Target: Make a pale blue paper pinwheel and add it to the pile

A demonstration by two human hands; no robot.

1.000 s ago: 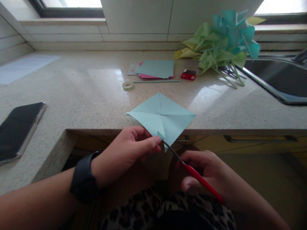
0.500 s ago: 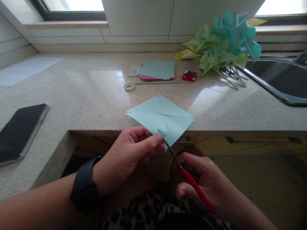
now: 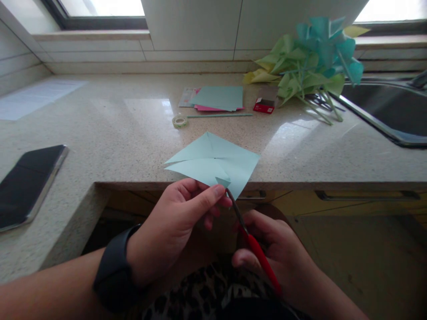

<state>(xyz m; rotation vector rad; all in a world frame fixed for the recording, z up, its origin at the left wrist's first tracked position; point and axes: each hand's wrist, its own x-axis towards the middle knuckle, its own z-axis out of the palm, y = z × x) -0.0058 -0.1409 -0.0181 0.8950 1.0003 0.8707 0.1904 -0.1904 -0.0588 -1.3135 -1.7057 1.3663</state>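
Two hands share one creased pale-blue paper square (image 3: 216, 160): the left hand (image 3: 176, 218) pinches its near corner over the surface (image 3: 133, 133) edge, and the right hand (image 3: 270, 249), at four o'clock, grips red scissors (image 3: 248, 242) with the blades at that corner. I judge this cut barely begun; finished pinwheels (image 3: 307, 58) lie at one o'clock.

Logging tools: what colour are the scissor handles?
Red handles, in the right hand; left hand pinches the blue paper. Head view shows it best.
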